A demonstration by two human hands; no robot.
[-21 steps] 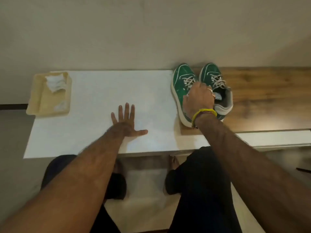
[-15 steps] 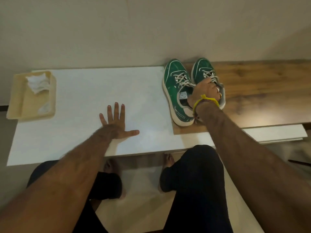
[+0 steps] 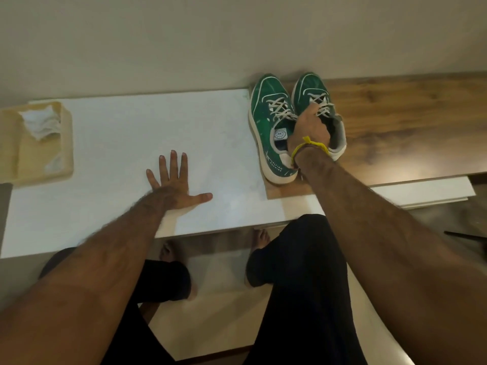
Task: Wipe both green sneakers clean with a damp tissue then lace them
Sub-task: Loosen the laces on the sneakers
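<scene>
Green shoes sit side by side at the back of the table, toes pointing at the wall, where the white table top (image 3: 110, 143) meets the brown wooden part (image 3: 411, 122). The right hand (image 3: 309, 129) reaches between them, and its fingers seem to curl over the inner edge of the right sneaker (image 3: 312, 90), near the tongue, though the fingertips are hidden so the grip cannot be seen fully. The left hand (image 3: 175, 185) lies flat on the white top with its fingers straight and spread, holding nothing. The step now looks like picking up a shoe to bring it close. To do this well, the person should get a firm hold on the shoe's collar, lift it straight up so it does not bump the left sneaker (image 3: 271, 122), and set it down near the flat hand. Then the tissue (image 3: 39, 123) can be fetched from the tan tray (image 3: 67, 143) far to the left. Both shoes are dark green with white soles, white lines and pale laces. Faint light marks show on the green of the left one, so wiping looks not yet done.
</scene>
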